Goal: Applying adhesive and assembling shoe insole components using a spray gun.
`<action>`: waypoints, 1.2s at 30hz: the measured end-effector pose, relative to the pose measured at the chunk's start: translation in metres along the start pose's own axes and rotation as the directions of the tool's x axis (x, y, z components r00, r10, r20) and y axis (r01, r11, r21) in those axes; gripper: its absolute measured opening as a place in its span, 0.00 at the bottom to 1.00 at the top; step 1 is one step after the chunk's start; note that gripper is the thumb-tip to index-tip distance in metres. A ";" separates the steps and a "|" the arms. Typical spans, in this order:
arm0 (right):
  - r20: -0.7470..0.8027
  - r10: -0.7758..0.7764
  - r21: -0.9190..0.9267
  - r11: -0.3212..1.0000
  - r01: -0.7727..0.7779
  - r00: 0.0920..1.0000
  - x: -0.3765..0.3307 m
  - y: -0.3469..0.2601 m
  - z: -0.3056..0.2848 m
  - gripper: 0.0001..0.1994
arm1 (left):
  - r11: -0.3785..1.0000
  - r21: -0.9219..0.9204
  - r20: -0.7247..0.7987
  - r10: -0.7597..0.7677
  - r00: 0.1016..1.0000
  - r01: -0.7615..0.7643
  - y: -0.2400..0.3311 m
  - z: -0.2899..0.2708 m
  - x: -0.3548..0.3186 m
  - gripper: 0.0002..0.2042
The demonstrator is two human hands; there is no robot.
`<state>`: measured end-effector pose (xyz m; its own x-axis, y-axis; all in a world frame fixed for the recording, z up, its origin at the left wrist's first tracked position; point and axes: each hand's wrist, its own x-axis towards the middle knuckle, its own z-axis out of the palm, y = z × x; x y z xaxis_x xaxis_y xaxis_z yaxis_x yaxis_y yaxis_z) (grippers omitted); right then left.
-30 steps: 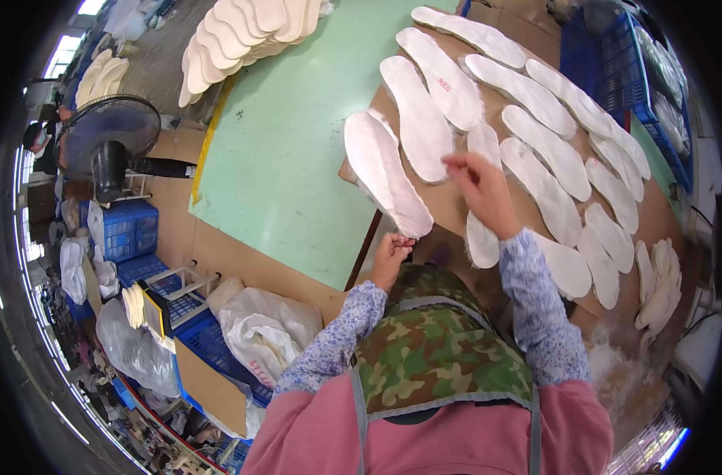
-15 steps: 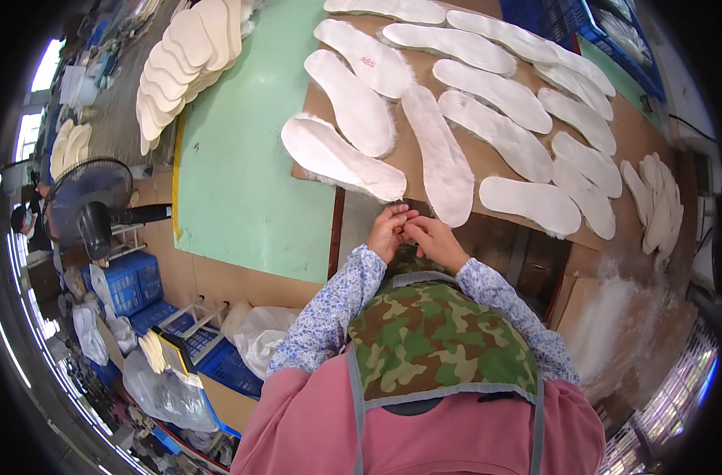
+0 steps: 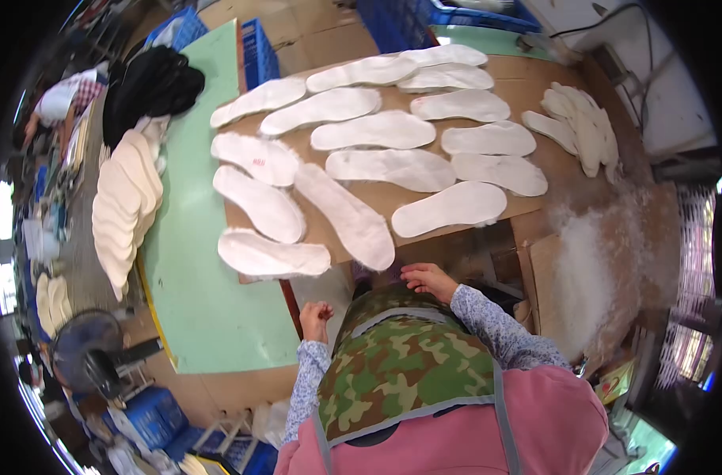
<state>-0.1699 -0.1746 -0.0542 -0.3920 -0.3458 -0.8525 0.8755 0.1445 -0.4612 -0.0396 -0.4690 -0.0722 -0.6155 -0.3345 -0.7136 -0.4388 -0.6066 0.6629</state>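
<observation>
Drawn apart since the earlier frame: left hand (image 3: 317,313), loosely closed, and right hand (image 3: 429,280), half-spread, seemingly empty, short of insoles (image 3: 345,217) at near edge of table (image 3: 218,324); probably between pieces, next calling for gentle pickup

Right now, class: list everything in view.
White insoles: 15, white, on cardboard
Cardboard: uncounted, brown, centre
Cream insoles: many, cream, both sides
Table: one, green, left
Crates: several, blue, top and left
Fan: one, black, left
Cloth: one heap, black, left
Fluff: uncounted, white, right
Co-worker: one, white top, left
Clutter: uncounted, mixed, edges
Apron: one, camouflage, bottom
Sleeves: two, blue-and-white, low
Left hand: one, bare, near apron
Right hand: one, bare, near apron
</observation>
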 end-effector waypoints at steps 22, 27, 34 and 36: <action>-0.487 -0.525 0.690 0.258 0.676 0.698 0.025 -0.038 -0.182 0.22 | 0.756 -0.622 -0.149 0.138 0.979 -0.201 0.055 0.011 0.053 0.24; -0.523 -0.425 0.678 0.317 0.663 0.739 0.021 -0.048 -0.194 0.23 | 0.777 -0.574 -0.136 0.222 0.966 -0.259 0.071 0.012 0.044 0.25; -0.644 -0.493 0.387 0.450 0.804 0.586 0.015 -0.044 -0.192 0.21 | 0.587 -0.725 -0.140 0.388 0.911 -0.362 0.078 0.016 0.017 0.24; -0.619 -0.436 0.538 0.371 0.757 0.653 0.010 -0.050 -0.193 0.21 | 0.526 -0.752 -0.169 0.429 0.887 -0.398 0.075 0.016 -0.003 0.23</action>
<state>-0.2722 -0.0062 -0.0872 -0.8124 0.2851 -0.5086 0.1802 -0.7068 -0.6841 -0.0813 -0.5022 -0.0170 -0.6241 -0.6790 -0.3866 0.5059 -0.7283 0.4623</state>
